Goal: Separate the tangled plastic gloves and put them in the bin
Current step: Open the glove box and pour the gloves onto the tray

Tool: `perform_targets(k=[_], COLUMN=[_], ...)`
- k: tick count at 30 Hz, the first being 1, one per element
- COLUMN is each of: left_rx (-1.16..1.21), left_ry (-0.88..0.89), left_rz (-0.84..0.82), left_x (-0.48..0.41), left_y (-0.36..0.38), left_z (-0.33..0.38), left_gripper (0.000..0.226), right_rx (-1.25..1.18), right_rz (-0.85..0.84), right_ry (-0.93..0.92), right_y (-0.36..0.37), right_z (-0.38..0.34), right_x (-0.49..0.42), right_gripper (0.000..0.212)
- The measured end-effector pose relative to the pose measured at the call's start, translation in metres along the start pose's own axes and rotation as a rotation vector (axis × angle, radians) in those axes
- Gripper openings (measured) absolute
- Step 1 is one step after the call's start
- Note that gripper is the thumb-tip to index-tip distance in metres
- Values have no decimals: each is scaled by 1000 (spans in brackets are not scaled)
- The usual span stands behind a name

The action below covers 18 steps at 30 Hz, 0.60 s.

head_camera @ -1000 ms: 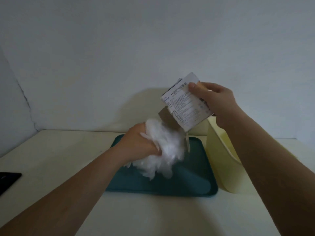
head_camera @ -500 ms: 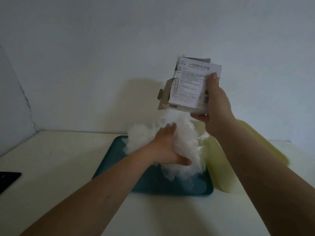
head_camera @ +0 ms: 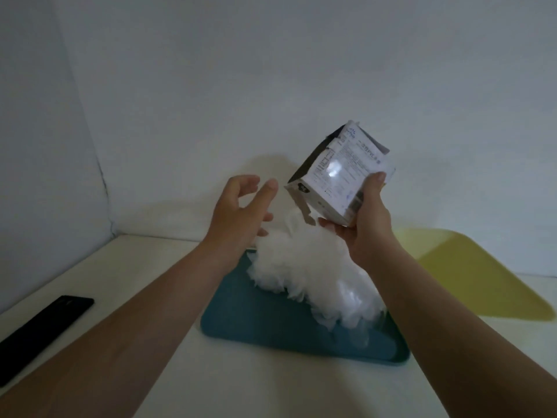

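- Nearest, both bare forearms reach in from 7 and 5 o'clock over the pale table (head_camera: 241,384).
- A flat black device (head_camera: 42,330) lies at 8 o'clock on the table, well apart from the work; what it is I cannot tell.
- The teal tray (head_camera: 259,324) sits just below centre. The tangled plastic gloves (head_camera: 310,279) lie on it as one white, crinkled heap, spread from the tray's middle towards its 1 o'clock corner.
- The left hand (head_camera: 241,212) hovers above the heap's 10 o'clock edge. Its fingers are spread and loosely curved, and it holds nothing.
- The right hand (head_camera: 366,227) grips a tilted carton (head_camera: 340,176) at 1 o'clock, above the heap, with the thumb on the printed face and the fingers beneath. The carton's open flap hangs down towards the gloves.
- On the carton's face are a small blue logo at the top corner and a heading in which only "PVC" reads. The finer print is too small and glare-washed to make out.
- The yellow bin (head_camera: 482,273) stands at 3 o'clock, just beside the tray. No gloves show in it.
- Judgement: the gloves are out of the carton, and separating has not yet begun.
- The next move calls for setting the carton aside so both hands are free. Then one glove is pinched at the heap's fringe while the other hand steadies the rest, because the thin film clings. The glove is peeled loose and carried to the bin.
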State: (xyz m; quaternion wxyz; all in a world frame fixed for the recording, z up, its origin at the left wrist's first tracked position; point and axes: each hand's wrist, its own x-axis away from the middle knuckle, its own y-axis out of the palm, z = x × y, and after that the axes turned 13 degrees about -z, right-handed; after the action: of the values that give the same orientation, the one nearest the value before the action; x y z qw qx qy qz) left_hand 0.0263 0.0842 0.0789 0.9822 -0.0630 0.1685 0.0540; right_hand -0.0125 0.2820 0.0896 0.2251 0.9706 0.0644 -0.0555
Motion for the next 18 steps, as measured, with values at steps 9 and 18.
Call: perform_targets(k=[9,18], left_rx=[-287,-1263], left_ry=[173,163], left_rz=[-153,24], left_x=[4,17], left_y=[0,-44], left_z=[10,-2], left_gripper=[22,32], right_rx=[-189,523], right_rz=[-161,-188], right_ry=[133,233], right_y=[9,49], right_z=[31,42], right_x=[5,10], right_gripper=[43,24])
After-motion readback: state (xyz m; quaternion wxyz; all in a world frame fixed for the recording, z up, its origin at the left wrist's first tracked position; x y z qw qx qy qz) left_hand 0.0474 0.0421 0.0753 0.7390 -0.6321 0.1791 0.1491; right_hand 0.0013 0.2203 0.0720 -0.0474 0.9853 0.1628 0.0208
